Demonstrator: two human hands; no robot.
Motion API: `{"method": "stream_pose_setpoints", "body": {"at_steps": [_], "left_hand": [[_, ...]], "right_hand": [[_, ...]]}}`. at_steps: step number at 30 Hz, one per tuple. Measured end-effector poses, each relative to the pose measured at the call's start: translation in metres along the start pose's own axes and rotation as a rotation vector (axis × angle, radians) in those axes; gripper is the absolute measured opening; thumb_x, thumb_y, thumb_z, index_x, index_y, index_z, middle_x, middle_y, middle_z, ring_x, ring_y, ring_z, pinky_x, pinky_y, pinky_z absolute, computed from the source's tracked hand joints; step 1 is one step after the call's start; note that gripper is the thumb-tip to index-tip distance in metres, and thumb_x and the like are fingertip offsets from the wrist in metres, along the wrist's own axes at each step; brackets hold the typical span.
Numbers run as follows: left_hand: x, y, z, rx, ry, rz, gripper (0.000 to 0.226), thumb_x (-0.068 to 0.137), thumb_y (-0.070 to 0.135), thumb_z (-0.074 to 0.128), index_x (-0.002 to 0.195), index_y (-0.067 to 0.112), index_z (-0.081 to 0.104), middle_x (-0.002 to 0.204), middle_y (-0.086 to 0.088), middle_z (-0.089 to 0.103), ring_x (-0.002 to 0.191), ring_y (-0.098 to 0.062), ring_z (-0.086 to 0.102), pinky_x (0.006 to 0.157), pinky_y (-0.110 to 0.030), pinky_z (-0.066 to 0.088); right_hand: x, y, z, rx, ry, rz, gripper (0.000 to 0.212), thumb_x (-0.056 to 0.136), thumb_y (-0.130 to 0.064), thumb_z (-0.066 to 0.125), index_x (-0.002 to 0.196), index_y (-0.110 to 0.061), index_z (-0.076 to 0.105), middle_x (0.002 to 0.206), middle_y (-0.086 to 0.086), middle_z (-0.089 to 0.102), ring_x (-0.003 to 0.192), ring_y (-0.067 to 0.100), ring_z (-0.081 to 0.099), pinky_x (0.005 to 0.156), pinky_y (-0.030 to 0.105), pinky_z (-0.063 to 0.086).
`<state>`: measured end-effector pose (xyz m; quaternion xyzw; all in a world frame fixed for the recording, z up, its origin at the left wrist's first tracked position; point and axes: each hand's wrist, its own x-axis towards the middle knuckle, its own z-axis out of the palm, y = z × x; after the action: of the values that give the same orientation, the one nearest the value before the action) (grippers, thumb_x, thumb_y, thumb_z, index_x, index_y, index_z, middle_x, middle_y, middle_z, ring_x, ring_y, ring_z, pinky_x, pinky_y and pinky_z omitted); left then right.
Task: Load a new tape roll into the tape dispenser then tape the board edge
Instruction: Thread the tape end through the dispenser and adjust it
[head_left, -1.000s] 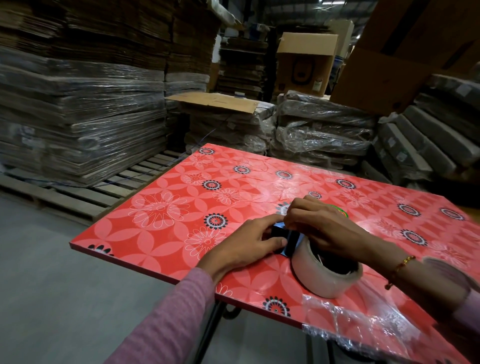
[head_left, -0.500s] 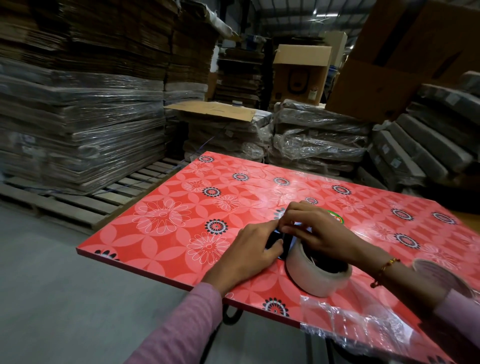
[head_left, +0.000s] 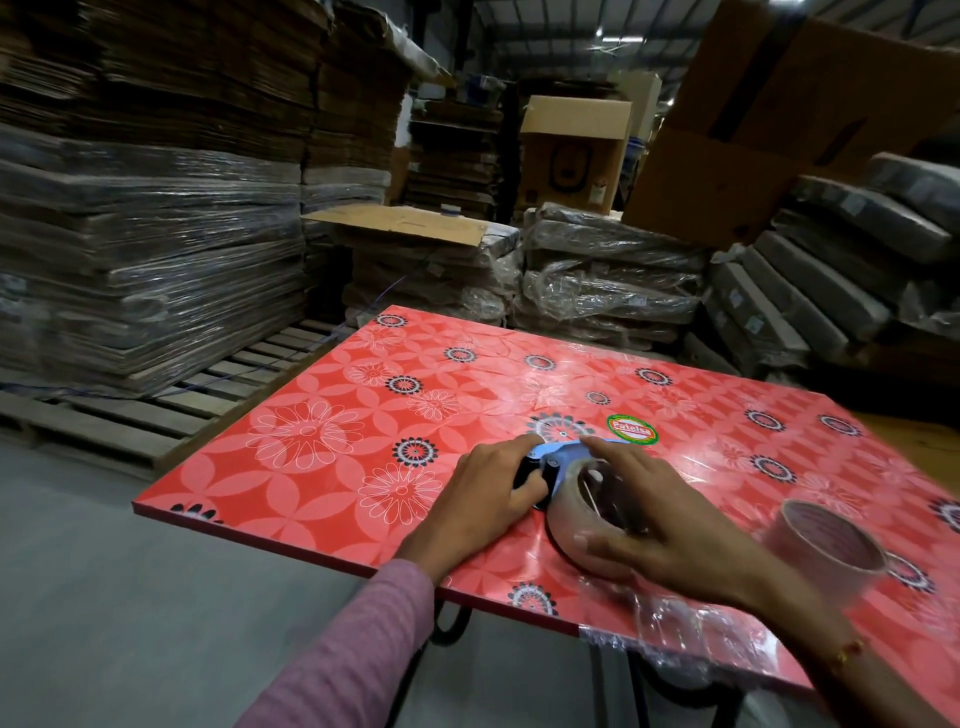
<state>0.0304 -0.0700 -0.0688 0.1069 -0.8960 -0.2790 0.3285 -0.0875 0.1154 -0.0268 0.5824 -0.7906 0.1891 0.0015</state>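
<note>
While your left hand curls round the dark grip of the tape dispenser, you hold it down on the red board, and your right hand grasps the tape roll seated in it, thumb on the near rim and fingers reaching over the top toward the blue head. You look to be in the loading step: the roll sits in place, but whether its free end is threaded yet is hidden under your fingers. Next you likely need to find that end and draw it forward through the head. Just right of your right hand a second roll stands on the board. Below that hand, clear tape or film already covers part of the near edge; the edge below your left hand is bare.
</note>
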Motion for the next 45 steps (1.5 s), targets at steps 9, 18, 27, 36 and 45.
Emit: {"method": "stream_pose_setpoints", "body": {"at_steps": [9,18,27,36,45], "left_hand": [[0.001,0.001,0.008,0.064,0.023,-0.051,0.038,0.077,0.036,0.041,0.105,0.019,0.061,0.082,-0.006,0.067,0.078,-0.031,0.058,0.071,-0.045,0.048],[-0.004,0.001,0.004,-0.05,0.005,-0.066,0.051,0.082,0.034,0.044,0.13,0.023,0.058,0.096,-0.008,0.07,0.085,-0.028,0.061,0.076,-0.039,0.049],[-0.004,0.0,0.003,-0.068,-0.015,-0.09,0.052,0.085,0.029,0.05,0.137,0.023,0.055,0.106,-0.009,0.072,0.09,-0.027,0.063,0.079,-0.037,0.05],[-0.003,-0.002,0.003,-0.072,-0.027,-0.104,0.05,0.089,0.024,0.055,0.139,0.025,0.053,0.108,-0.01,0.071,0.091,-0.028,0.063,0.077,-0.035,0.046],[-0.003,-0.006,0.001,-0.181,-0.054,-0.187,0.048,0.076,0.035,0.054,0.123,0.028,0.058,0.105,-0.005,0.072,0.094,-0.026,0.066,0.079,-0.035,0.052]], "right_hand": [[0.006,-0.007,0.002,-0.115,-0.012,0.107,0.093,0.062,-0.075,0.049,0.146,-0.038,0.035,0.143,-0.016,0.047,0.127,0.019,0.046,0.101,0.041,0.047],[0.007,-0.002,-0.007,-0.013,-0.088,0.108,0.094,0.064,-0.074,0.053,0.147,-0.033,0.037,0.145,-0.011,0.048,0.127,0.016,0.049,0.106,0.039,0.044],[0.051,-0.018,-0.02,-0.204,0.046,0.079,0.019,0.093,-0.027,0.064,0.105,-0.023,0.078,0.104,0.003,0.071,0.099,0.029,0.063,0.083,0.036,0.047],[0.08,-0.029,-0.017,-0.297,-0.09,0.167,0.012,0.088,-0.028,0.069,0.092,-0.022,0.077,0.094,0.006,0.076,0.089,0.029,0.069,0.073,0.04,0.057],[0.069,-0.027,-0.006,-0.402,-0.037,-0.028,0.004,0.087,-0.014,0.058,0.088,-0.015,0.062,0.103,0.007,0.06,0.097,0.034,0.059,0.077,0.046,0.048]]}}
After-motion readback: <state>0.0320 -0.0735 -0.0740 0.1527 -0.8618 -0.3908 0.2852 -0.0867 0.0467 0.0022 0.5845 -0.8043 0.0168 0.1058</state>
